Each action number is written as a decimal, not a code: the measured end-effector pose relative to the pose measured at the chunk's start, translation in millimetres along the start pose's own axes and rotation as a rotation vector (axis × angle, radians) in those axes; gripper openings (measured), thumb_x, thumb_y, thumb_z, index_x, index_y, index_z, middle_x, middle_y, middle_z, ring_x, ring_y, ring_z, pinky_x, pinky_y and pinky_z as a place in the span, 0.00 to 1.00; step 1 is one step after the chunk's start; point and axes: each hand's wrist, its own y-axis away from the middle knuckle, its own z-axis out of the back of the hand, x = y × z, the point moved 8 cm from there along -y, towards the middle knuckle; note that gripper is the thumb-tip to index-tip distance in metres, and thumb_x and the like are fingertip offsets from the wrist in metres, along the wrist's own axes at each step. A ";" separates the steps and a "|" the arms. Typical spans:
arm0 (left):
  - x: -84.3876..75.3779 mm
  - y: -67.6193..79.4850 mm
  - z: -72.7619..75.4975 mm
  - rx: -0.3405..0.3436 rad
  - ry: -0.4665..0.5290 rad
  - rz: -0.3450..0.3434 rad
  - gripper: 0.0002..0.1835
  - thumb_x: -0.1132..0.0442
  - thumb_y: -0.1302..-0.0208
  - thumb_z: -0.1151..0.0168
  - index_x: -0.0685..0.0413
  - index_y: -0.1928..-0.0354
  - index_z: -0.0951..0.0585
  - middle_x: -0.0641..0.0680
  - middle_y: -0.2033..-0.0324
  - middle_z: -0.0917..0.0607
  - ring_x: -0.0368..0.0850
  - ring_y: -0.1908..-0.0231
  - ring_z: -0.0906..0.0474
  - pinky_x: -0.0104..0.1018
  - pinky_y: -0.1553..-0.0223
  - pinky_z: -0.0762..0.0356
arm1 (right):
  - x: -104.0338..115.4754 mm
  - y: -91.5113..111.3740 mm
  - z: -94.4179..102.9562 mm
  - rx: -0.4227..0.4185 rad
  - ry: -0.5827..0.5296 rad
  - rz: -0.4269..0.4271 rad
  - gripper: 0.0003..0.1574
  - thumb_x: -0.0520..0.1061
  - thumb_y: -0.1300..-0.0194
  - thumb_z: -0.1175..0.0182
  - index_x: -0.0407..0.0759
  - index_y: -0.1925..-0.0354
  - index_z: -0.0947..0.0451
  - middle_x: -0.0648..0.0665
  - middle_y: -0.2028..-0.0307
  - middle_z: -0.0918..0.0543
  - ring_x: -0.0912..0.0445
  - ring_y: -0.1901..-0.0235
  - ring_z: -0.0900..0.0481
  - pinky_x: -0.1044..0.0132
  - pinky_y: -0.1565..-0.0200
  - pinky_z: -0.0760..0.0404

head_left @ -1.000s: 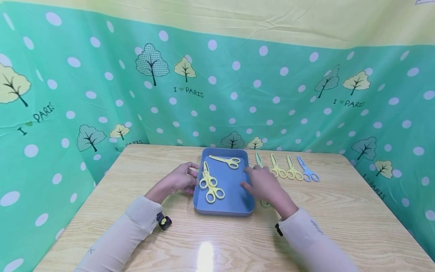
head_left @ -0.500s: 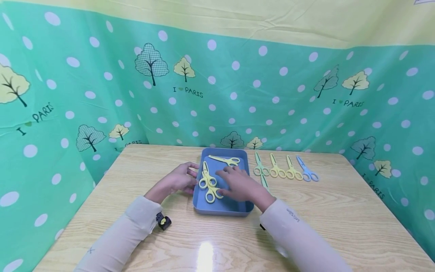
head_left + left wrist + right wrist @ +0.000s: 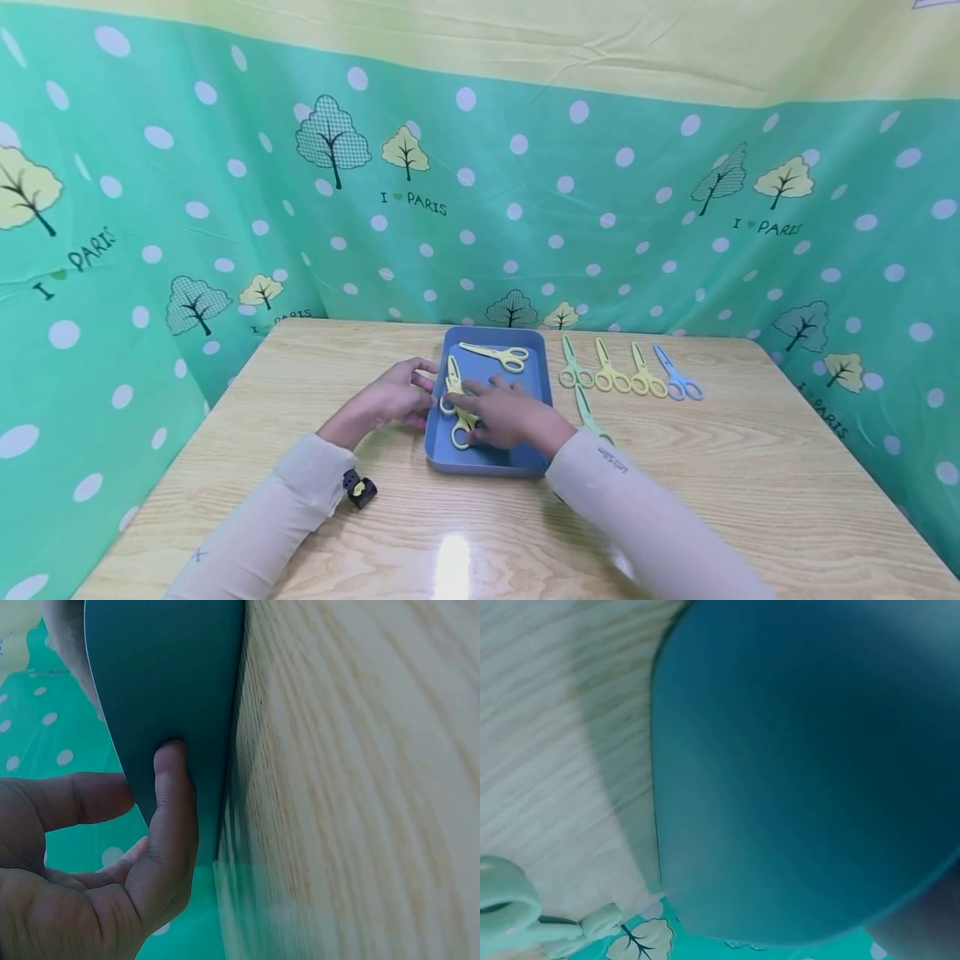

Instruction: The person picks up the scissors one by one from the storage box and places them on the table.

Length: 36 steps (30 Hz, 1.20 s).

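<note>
A blue-grey tray (image 3: 487, 469) holds several yellow scissors. The left hand (image 3: 396, 396) rests at the tray's left side; in the left wrist view a fingertip (image 3: 172, 757) presses the outer wall and another finger meets the rim. Inside the tray, the right hand (image 3: 510, 417) reaches over two overlapping scissors, its fingers spread across the upper scissors (image 3: 453, 375) and its thumb by the handles of the lower scissors (image 3: 461, 435). Whether it touches them firmly is hard to tell. Another pair of yellow scissors (image 3: 495, 354) lies at the tray's far end.
Right of the tray, green scissors (image 3: 572, 367), yellow scissors (image 3: 609, 367), more yellow scissors (image 3: 643, 371) and blue scissors (image 3: 675, 375) stand in a row on the wooden table (image 3: 712, 467). A second green pair (image 3: 587, 412) lies nearer, partly behind the right arm. A patterned curtain (image 3: 525, 208) hangs behind.
The right hand has moved left from beside the green scissors, across the tray, onto the yellow scissors. A green pair it partly covered now shows on the table. The left hand stays put.
</note>
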 end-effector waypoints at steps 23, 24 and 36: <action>0.0 -0.3 0.6 -0.012 0.001 0.002 0.35 0.82 0.37 0.44 0.62 0.28 0.37 0.69 0.44 0.29 0.60 0.58 0.16 0.49 0.63 0.09 | -23.5 11.9 9.4 0.042 0.052 -0.110 0.30 0.65 0.29 0.40 0.56 0.35 0.20 0.46 0.34 0.21 0.38 0.31 0.32 0.33 0.31 0.33; -0.2 0.1 0.4 -0.011 0.002 0.002 0.35 0.82 0.37 0.44 0.62 0.28 0.37 0.69 0.44 0.29 0.60 0.58 0.16 0.49 0.63 0.09 | -23.7 11.4 11.0 0.029 0.043 -0.106 0.28 0.64 0.29 0.39 0.55 0.38 0.17 0.47 0.39 0.18 0.39 0.34 0.28 0.34 0.32 0.32; -2.4 2.0 -1.5 0.002 0.021 -0.012 0.35 0.82 0.38 0.45 0.64 0.28 0.38 0.70 0.44 0.30 0.58 0.60 0.17 0.50 0.63 0.09 | -28.0 2.8 10.6 -0.064 0.032 -0.106 0.32 0.55 0.32 0.32 0.52 0.33 0.25 0.43 0.40 0.19 0.41 0.35 0.27 0.33 0.32 0.31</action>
